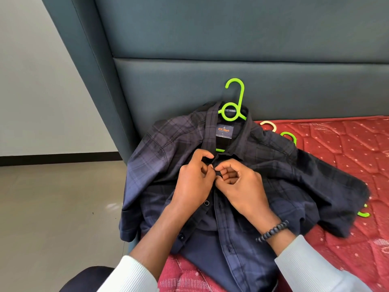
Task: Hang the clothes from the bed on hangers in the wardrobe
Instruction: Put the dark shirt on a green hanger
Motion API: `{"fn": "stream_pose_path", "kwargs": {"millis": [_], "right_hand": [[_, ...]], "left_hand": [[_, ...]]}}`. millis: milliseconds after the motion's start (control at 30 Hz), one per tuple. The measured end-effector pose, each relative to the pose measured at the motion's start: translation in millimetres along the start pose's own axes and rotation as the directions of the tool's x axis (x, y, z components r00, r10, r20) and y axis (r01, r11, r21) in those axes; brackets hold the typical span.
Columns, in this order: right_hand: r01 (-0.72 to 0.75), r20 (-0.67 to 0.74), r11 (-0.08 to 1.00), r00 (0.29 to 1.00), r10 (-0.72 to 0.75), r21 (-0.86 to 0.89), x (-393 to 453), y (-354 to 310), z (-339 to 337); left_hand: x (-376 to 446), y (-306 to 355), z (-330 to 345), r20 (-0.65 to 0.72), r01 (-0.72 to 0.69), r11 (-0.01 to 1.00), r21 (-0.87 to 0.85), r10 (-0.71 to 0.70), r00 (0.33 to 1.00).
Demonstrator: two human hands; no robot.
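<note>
Red quilted mattress (347, 148) under you, grey-teal padded headboard (210, 70) behind it, pale tiled floor (52, 207) to the left with a black skirting strip along the white wall.

Dark navy plaid shirt (294, 186) lies front-up at the head of the bed, collar toward the headboard, left sleeve hanging over the mattress edge. A lime green hanger (233, 102) is already inside it: hook sticks out above the collar and leans on the headboard, and a bit of the hanger bar shows in the open neck below the label (224, 132).

Your left hand (193, 182) and right hand (242, 184) meet on the placket just under the collar. Both have fingers curled, thumb and fingertips pinching the two front edges together at the top button. Lower buttons are undone; one button (206, 202) is visible beside your left wrist, and the front gapes open below it.

Right wrist has a black bead bracelet (272, 230). Both sleeves are light ribbed fabric.

Two more hanger hooks poke out behind the shirt's right shoulder: a cream hook (268, 124) and a second green hook (289, 137). Another green hanger tip (363, 213) shows at the shirt's right edge on the mattress.
</note>
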State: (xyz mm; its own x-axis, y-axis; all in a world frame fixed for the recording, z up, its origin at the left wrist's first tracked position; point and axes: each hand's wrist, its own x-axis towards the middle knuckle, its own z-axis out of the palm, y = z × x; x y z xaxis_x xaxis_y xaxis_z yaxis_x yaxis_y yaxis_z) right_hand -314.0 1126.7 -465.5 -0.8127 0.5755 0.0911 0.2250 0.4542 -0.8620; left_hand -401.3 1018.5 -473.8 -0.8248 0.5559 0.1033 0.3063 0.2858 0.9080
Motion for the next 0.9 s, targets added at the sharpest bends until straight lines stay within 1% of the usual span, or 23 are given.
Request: {"fn": "stream_pose_path", "kwargs": {"millis": [133,233,367,500,600,700,833,900], "right_hand": [[0.127,-0.024,0.988,0.991,-0.13,-0.09,-0.6,2.5,-1.4],[0.209,0.032,0.962,0.978,-0.206,-0.175,0.4,5.8,-3.3],[0.27,0.115,0.937,0.961,-0.25,-0.223,2.0,8.8,-6.1],[0.289,0.128,0.93,0.955,-0.266,-0.227,1.7,8.5,-8.1],[0.323,0.114,0.896,0.946,-0.302,-0.304,0.9,9.7,-7.5],[0.345,0.093,0.861,0.937,-0.336,-0.373,-1.1,7.7,-4.6],[0.313,0.044,0.86,0.945,-0.323,-0.403,-2.1,6.6,-0.5],[0.295,0.021,0.865,0.949,-0.314,-0.405,-2.2,7.6,1.0]], "left_hand": [[-0.6,0.5,1.4,-0.031,0.056,0.998,-0.011,-0.056,0.998],[2.1,-3.6,2.4,-0.014,0.166,0.98,-0.109,-0.168,0.986],[7.1,-5.7,2.2,0.081,0.33,0.888,-0.321,-0.321,0.944],[7.9,0.0,2.9,0.126,0.408,0.804,-0.432,-0.394,0.91],[7.8,1.0,2.3,0.139,0.446,0.739,-0.505,-0.44,0.887],[5.1,0.5,3.5,0.118,0.425,0.756,-0.498,-0.427,0.897],[3.0,-2.8,7.8,0.056,0.384,0.832,-0.4,-0.396,0.917],[2.1,-2.8,9.0,0.026,0.371,0.853,-0.368,-0.389,0.921]]}}
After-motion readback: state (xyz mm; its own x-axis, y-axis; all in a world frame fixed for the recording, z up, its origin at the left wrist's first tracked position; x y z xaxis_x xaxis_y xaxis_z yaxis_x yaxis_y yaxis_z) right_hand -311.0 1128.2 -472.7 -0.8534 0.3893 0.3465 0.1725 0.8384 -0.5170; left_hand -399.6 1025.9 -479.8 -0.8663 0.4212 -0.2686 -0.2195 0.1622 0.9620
